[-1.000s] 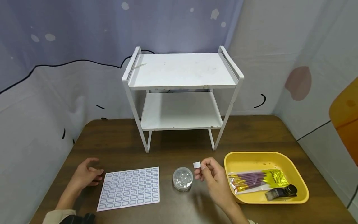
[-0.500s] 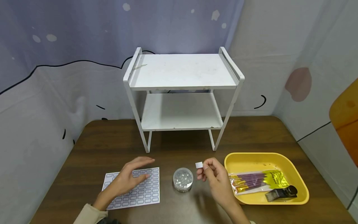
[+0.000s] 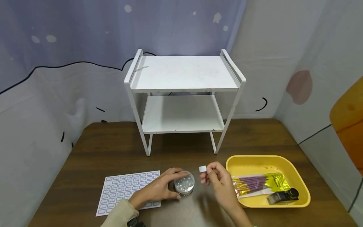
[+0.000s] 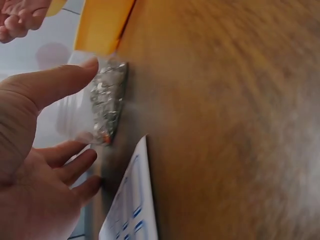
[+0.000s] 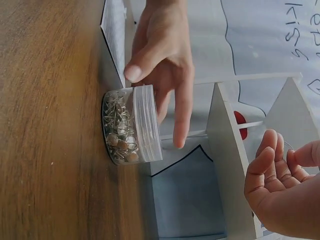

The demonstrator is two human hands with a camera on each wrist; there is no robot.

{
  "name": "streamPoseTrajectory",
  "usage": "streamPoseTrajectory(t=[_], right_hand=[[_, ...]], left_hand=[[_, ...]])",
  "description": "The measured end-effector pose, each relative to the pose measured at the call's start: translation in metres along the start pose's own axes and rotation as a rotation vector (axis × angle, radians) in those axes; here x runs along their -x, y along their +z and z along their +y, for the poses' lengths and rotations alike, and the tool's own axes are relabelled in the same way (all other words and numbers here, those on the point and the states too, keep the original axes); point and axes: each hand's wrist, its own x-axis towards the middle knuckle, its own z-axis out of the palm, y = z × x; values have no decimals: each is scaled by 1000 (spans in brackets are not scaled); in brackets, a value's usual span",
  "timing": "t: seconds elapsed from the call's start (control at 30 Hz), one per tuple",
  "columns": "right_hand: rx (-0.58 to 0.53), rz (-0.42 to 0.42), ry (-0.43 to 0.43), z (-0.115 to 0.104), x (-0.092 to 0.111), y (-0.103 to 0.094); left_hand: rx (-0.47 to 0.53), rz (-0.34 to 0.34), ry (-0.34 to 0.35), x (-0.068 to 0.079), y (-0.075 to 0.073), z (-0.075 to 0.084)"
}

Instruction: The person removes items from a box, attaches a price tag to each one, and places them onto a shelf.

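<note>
A clear round jar (image 3: pixel 185 183) of metal thumbtacks (image 5: pixel 120 125) stands lidded on the table. My left hand (image 3: pixel 158 188) is at its left side, the index finger over the lid's edge and the thumb spread along the near side. Its fingers look relaxed, not closed round the jar; whether they touch it I cannot tell. Right of the jar, my right hand (image 3: pixel 221 186) pinches a small white sticker label (image 3: pixel 202 169) between thumb and index finger. Beneath my left forearm lies a sheet of blue-bordered labels (image 3: pixel 119 189), partly covered.
A yellow tray (image 3: pixel 255 157) at the right holds a packet of purple-handled brushes (image 3: pixel 250 183) and a small dark-capped bottle (image 3: pixel 283 196). A white two-tier shelf (image 3: pixel 184 72) stands at the back of the wooden table (image 3: pixel 71 164).
My left hand has moved right, from beside the label sheet, across it, to the jar. My right hand stays nearly in place, still pinching the sticker label.
</note>
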Motion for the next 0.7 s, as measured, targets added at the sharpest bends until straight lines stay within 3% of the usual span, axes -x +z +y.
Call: streamPoseTrajectory(t=[0.47,0.7], right_hand=[[-17,-27,58,1,0,2],[-2,-20,69,1,-1,3]], left_hand=[[-165,77,56,-4,13,-2],[-160,105,66,-4,12,-2]])
